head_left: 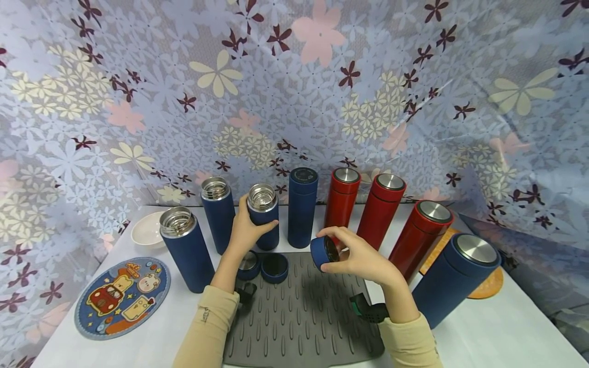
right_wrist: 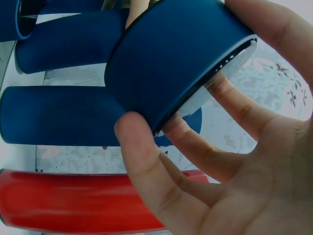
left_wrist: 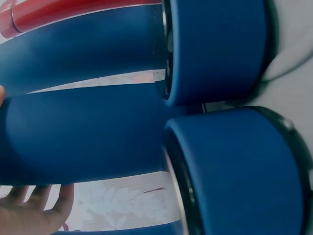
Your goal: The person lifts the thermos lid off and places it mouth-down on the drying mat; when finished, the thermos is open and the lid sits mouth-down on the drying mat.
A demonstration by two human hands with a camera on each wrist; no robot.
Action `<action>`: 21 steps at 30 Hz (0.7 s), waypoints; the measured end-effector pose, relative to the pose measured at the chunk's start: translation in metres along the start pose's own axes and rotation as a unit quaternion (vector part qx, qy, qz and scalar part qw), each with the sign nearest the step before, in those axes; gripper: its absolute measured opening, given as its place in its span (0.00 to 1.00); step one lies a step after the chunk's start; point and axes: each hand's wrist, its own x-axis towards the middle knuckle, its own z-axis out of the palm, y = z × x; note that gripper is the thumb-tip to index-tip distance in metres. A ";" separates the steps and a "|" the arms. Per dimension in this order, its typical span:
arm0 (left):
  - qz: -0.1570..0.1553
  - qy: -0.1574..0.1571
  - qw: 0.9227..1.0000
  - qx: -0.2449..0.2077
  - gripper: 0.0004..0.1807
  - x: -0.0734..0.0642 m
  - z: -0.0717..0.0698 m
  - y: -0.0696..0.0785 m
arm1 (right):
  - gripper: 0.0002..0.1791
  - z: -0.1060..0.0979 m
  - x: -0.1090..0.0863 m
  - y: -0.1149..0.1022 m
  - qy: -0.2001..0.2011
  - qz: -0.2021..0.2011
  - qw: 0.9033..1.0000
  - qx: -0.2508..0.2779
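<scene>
My left hand [head_left: 247, 229] grips a blue thermos flask [head_left: 270, 239] standing uncapped at the mat's far edge, its steel mouth bare. A round blue flask lid [head_left: 318, 252] is pinched between the thumb and fingers of my right hand [head_left: 359, 258], above the grey mat. The right wrist view shows this lid [right_wrist: 171, 54] tilted, with fingertips at its flat end. Two more blue lids, one [head_left: 248, 266] beside the other [head_left: 274, 268], lie on the mat below my left hand. Two uncapped blue flasks, one behind [head_left: 218, 217] and one nearer [head_left: 188, 258], stand to the left.
A capped blue flask [head_left: 301, 214] and three capped red flasks [head_left: 379, 212] stand right of centre. Another capped blue flask [head_left: 453, 281] is at far right, before a round wooden board [head_left: 490, 283]. A cartoon placemat [head_left: 121, 299] and white bowl [head_left: 148, 230] lie left. The ribbed grey mat [head_left: 299, 327] fills the front.
</scene>
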 end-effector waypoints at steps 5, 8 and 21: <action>-0.019 0.016 1.000 0.011 0.53 0.009 0.002 -0.001 | 0.31 0.000 0.000 -0.001 -0.002 0.000 1.000 0.003; -0.027 0.024 0.999 0.014 0.53 0.014 0.004 -0.003 | 0.31 0.000 0.000 -0.001 -0.003 0.002 1.000 0.006; -0.036 0.022 0.998 0.036 0.53 0.026 0.008 -0.003 | 0.32 0.009 0.006 0.003 0.026 -0.004 0.999 -0.033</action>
